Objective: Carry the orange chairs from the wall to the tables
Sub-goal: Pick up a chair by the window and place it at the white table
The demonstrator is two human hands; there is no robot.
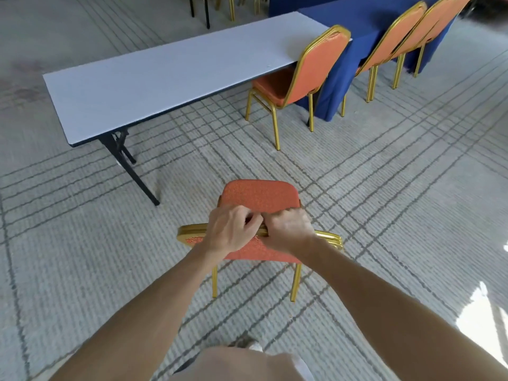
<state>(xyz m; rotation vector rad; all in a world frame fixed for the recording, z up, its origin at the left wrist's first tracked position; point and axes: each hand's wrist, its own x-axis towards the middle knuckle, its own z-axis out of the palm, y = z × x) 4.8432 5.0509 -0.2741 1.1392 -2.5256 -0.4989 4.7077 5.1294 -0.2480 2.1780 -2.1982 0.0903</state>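
Under both hands [233,229], orange chair [259,195], gold-framed.

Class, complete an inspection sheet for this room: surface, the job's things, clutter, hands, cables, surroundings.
Surface: grey lined carpet; white table, blue-covered table behind it.
Job's things: orange chair in front of the person, short of the white table; second chair at that table's far end; third chair and fourth chair at the blue-covered table.
Clutter: nothing seen.
Hands: left hand and right hand grip the orange chair's gold back frame, side by side.
Cables: nothing seen.
Surroundings: furniture legs at the top edge.
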